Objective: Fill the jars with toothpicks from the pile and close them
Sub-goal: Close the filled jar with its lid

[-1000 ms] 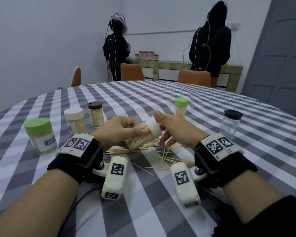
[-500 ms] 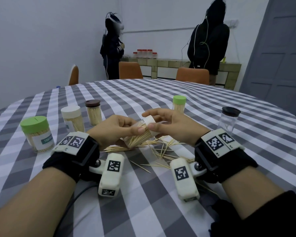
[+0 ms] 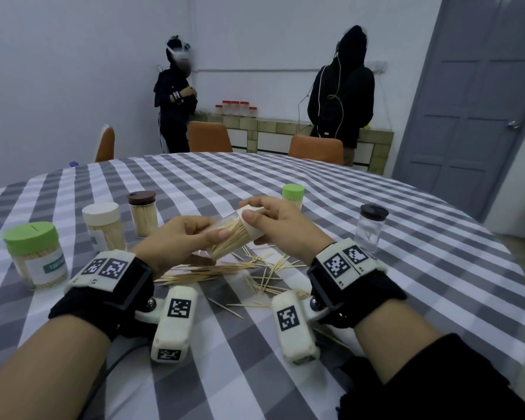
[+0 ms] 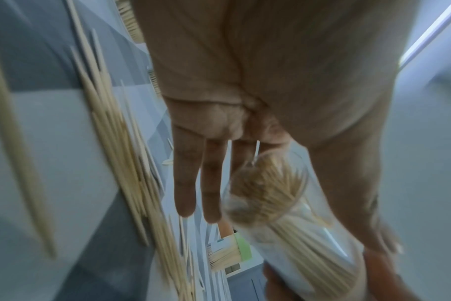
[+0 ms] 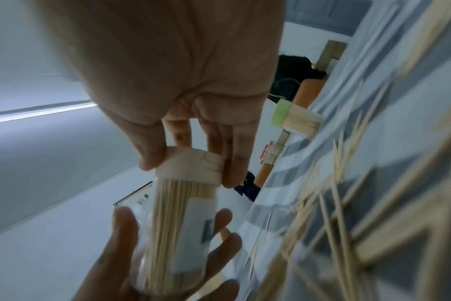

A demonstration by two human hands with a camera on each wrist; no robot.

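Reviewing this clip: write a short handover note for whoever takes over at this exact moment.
Left hand: grips the body of the clear plastic jar packed with toothpicks, held tilted above the table.
Right hand: fingers and thumb pinch the jar's white cap, seated on the mouth; whether it is fully tight cannot be told.
Done: four capped, filled jars stand on the checked tablecloth: big green-lidded jar, white-lidded jar, brown-lidded jar, small green-lidded jar.
Left: finish this cap, set the jar down; loose toothpick pile remains; dark-lidded clear jar looks nearly empty.
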